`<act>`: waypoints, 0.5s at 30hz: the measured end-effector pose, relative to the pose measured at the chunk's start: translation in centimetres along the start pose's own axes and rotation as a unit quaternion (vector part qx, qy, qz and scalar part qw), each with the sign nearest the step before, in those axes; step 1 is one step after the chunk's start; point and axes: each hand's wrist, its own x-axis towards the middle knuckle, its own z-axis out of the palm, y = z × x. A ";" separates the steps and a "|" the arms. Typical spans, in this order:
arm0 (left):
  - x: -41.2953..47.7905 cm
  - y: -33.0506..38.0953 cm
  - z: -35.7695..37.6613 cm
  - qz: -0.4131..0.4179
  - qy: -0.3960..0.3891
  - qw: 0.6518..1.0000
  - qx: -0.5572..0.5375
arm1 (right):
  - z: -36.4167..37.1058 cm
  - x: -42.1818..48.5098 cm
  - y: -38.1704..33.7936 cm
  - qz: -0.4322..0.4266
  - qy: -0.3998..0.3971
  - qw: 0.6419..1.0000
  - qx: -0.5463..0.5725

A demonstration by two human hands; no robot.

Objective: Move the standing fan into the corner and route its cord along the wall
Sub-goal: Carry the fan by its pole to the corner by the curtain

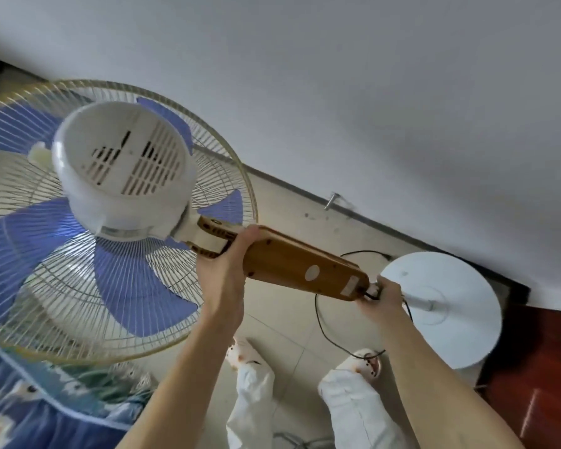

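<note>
The standing fan fills the left of the view, seen from above: white motor housing [123, 163], wire cage with blue blades [46, 280], a wood-coloured control body [292, 264] and a round white base [444, 306] near the wall. My left hand [227, 267] grips the upper end of the wood-coloured body by its handle. My right hand [382, 296] is closed around the pole just below that body. The black cord [321, 322] loops on the tiled floor from under my right hand toward my feet and along the wall.
A white wall [337, 92] with a dark baseboard runs diagonally behind the fan. A small metal peg [332, 200] sticks up from the floor by the wall. A red-brown wooden door or cabinet [538, 367] stands at right. Blue floral bedding [30, 406] lies lower left.
</note>
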 end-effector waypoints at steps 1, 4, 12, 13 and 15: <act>0.5 0.0 -0.9 -0.012 0.005 1.000 -0.006 | 0.5 0.1 0.6 -0.009 -0.001 1.000 -0.025; 0.9 0.1 -3.6 -0.049 0.014 0.998 -0.023 | 1.5 -0.3 2.6 -0.031 -0.009 0.991 -0.129; -0.7 6.8 -14.6 -0.084 0.063 0.990 -0.098 | 6.7 -9.9 10.7 -0.050 0.011 0.977 -0.209; -0.4 8.2 -16.0 -0.079 0.065 0.988 -0.112 | 7.9 -11.7 11.8 -0.058 0.008 0.972 -0.228; 0.3 11.7 -19.9 -0.068 0.065 0.986 -0.141 | 10.7 -15.0 15.0 -0.072 0.001 0.957 -0.281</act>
